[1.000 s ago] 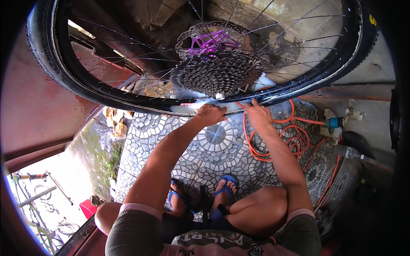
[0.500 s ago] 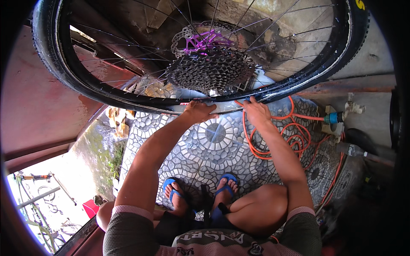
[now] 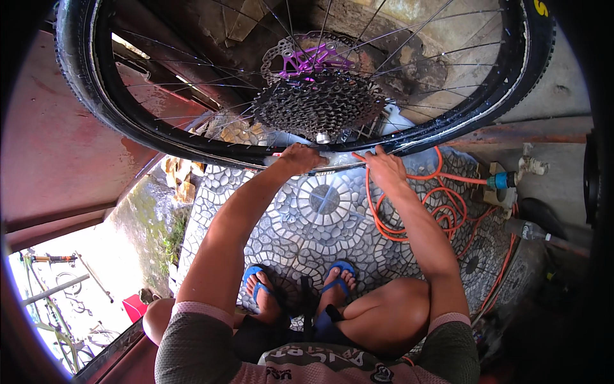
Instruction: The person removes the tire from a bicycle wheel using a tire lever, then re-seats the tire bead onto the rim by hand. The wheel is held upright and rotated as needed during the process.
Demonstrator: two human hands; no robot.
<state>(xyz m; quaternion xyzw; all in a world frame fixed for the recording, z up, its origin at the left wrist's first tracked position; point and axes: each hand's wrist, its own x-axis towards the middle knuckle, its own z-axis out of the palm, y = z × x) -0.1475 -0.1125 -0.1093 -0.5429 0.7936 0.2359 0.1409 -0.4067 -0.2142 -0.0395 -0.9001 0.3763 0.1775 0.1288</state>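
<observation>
A bicycle wheel [image 3: 476, 125] with a black tyre stands tilted in front of me, its dark cassette [image 3: 313, 105] and purple disc rotor [image 3: 316, 59] at the hub. Whitish wet residue shows on the near stretch of tyre between my hands. My left hand [image 3: 300, 159] is closed over the tyre's near edge, its fingertips partly hidden. Just to the right, my right hand [image 3: 385, 168] grips an orange hose [image 3: 417, 176], whose end points left along the tyre. The fingers of that hand also lie close against the tyre.
Orange hose coils lie on the pebble-patterned floor [image 3: 281, 221], running to a blue connector [image 3: 501, 180] by a wall tap [image 3: 532, 165]. A clear bottle [image 3: 527, 229] lies at right. Red metal panels [image 3: 70, 134] stand at left. My feet in blue flip-flops [image 3: 343, 265] are below.
My left hand has shifted slightly up and right, its fingers now curled over the tyre instead of spread. The wheel has moved slightly right. My right hand stays nearly in place.
</observation>
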